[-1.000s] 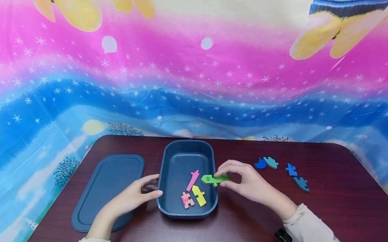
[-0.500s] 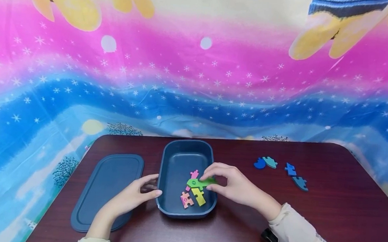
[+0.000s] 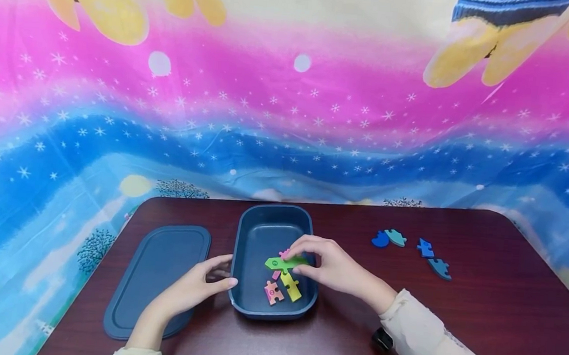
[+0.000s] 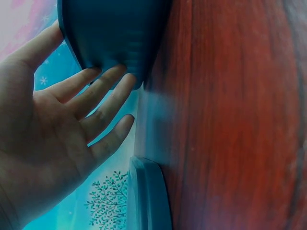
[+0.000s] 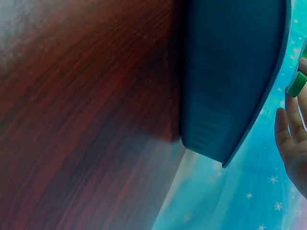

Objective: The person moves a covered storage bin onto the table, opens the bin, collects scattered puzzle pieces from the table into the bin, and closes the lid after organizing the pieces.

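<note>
Over the dark blue box [image 3: 241,235], my right hand [image 3: 335,265] pinches a green puzzle piece [image 3: 277,263] between thumb and fingers. In the right wrist view the green piece shows at the right edge, above the level of the box rim. Below it, a pink piece [image 3: 276,275], partly covered by the green one, a yellow piece [image 3: 292,288] and a salmon piece [image 3: 273,293] lie in the box. My left hand [image 3: 198,285] rests against the box's left side, thumb at the rim. In the left wrist view its fingers [image 4: 103,88] spread fairly straight along the outer wall.
A dark blue lid [image 3: 148,278] lies flat left of the box, partly behind my left forearm. Right of the box on the brown table [image 3: 499,322] are blue and teal puzzle pieces [image 3: 425,248]. A printed cloth [image 3: 290,105] hangs behind the table.
My right hand has moved left with the green puzzle piece, from the box's right rim to over the pieces inside. The left hand stays at the box's left side.
</note>
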`<act>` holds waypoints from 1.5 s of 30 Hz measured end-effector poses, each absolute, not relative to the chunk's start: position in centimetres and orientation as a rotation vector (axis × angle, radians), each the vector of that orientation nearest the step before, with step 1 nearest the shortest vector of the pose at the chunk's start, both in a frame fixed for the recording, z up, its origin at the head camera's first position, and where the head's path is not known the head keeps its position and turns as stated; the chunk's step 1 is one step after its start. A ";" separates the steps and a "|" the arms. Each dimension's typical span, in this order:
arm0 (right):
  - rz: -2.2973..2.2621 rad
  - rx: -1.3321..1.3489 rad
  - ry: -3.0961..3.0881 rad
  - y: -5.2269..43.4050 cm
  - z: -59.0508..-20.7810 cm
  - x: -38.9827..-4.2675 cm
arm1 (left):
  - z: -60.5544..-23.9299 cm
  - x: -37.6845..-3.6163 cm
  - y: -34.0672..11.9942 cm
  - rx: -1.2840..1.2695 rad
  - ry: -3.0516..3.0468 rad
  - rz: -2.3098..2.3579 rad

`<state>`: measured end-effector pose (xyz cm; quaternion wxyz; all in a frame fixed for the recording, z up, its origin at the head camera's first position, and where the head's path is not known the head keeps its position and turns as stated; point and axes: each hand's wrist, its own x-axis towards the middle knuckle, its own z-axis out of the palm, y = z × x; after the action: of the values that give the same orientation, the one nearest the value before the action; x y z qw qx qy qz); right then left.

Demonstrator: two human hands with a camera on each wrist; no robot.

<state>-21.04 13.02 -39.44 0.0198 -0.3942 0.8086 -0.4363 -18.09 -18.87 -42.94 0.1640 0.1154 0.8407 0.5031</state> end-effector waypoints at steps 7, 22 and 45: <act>-1.336 -1.229 2.547 12.7 -40.0 -22.0 | -42.9 -18.1 -18.9 0.318 2.396 1.433; -1.354 -1.183 2.567 12.1 -40.8 -23.7 | -43.1 -18.1 -18.9 0.323 2.394 1.444; -1.317 -1.101 2.659 11.2 -41.8 -25.9 | -43.1 -18.2 -19.0 0.332 2.386 1.451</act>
<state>-25.87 11.21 -41.81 -0.0115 -0.3480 0.8400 -0.4161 -18.19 -18.96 -43.15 0.1641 0.1163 0.8370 0.5089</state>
